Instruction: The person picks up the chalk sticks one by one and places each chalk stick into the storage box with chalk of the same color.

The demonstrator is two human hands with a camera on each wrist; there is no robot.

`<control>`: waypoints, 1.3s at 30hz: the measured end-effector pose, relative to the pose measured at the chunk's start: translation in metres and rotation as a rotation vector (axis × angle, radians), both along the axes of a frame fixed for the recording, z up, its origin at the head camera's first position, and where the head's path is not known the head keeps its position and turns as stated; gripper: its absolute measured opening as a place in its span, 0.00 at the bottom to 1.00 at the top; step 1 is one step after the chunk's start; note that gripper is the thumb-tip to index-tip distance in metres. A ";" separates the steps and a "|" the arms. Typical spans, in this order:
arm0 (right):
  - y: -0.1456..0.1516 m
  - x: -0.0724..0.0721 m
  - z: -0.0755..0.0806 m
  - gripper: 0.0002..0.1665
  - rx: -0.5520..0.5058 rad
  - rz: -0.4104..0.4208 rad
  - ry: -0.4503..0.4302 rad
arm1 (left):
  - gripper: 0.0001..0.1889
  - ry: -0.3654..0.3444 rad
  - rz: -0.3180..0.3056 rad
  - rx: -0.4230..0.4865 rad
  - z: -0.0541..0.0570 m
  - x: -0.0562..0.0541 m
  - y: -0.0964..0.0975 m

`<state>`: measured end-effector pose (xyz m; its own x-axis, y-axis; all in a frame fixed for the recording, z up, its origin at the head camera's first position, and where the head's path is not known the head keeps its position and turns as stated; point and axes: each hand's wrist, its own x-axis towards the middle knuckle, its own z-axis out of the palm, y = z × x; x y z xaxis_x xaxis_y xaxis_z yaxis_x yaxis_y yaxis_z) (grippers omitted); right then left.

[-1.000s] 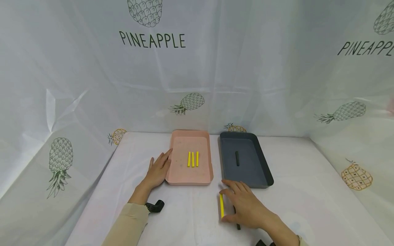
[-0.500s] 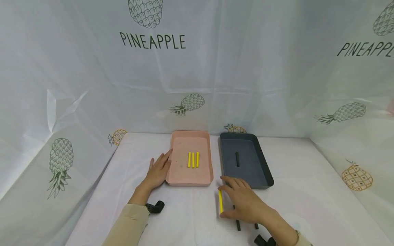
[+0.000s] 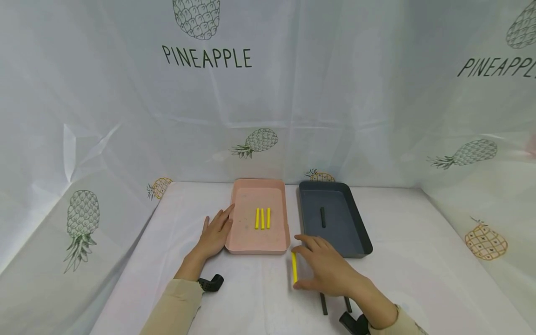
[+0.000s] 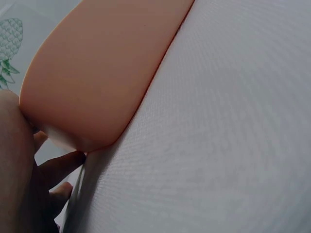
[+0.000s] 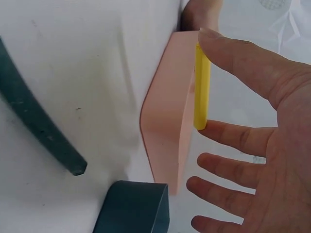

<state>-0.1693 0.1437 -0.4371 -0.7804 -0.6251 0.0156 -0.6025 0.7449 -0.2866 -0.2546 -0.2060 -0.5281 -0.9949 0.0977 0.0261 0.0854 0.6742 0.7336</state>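
My right hand (image 3: 335,270) pinches a yellow crayon-like stick (image 5: 202,87) lengthwise, thumb on one end and index finger on the other, with the other fingers spread. It is above the table just in front of the pink and dark trays. My left hand (image 3: 214,237) lies along the left side of the pink tray (image 3: 247,244), its fairly straight fingers touching the tray's edge. Inside that tray lie three yellow sticks (image 3: 262,218), side by side. One dark stick (image 3: 323,217) lies in the dark grey tray (image 3: 335,244) to the right.
Two more dark sticks (image 3: 324,304) lie on the white tablecloth (image 3: 251,298) below my right hand, partly hidden by it. A white curtain (image 3: 356,116) printed with pineapples hangs behind the table. Each wrist wears a small black camera (image 3: 211,282).
My right hand has moved left and farther from me with the yellow stick, toward the pink tray, uncovering more of the dark sticks. My left hand stays where it was.
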 end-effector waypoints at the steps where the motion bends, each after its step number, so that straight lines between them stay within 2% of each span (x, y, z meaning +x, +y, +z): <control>1: -0.001 0.000 0.001 0.45 0.000 -0.001 -0.005 | 0.27 0.002 -0.001 0.000 0.000 0.000 0.000; 8: -0.008 -0.004 0.006 0.46 -0.014 -0.020 -0.039 | 0.27 0.015 -0.009 -0.017 -0.002 -0.001 -0.001; 20: -0.021 -0.014 0.012 0.46 -0.034 0.001 -0.016 | 0.27 0.018 -0.015 -0.014 -0.001 0.001 -0.001; 29: -0.025 -0.020 0.014 0.46 -0.035 -0.001 -0.032 | 0.27 0.017 -0.015 -0.014 -0.001 0.000 -0.001; 39: -0.031 -0.030 0.016 0.45 -0.054 0.002 -0.073 | 0.27 0.022 -0.015 -0.008 -0.002 0.000 -0.001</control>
<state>-0.1996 0.1124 -0.4214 -0.7792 -0.6267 -0.0081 -0.5800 0.7260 -0.3695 -0.2543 -0.2067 -0.5298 -0.9925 0.1128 0.0473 0.1118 0.6787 0.7259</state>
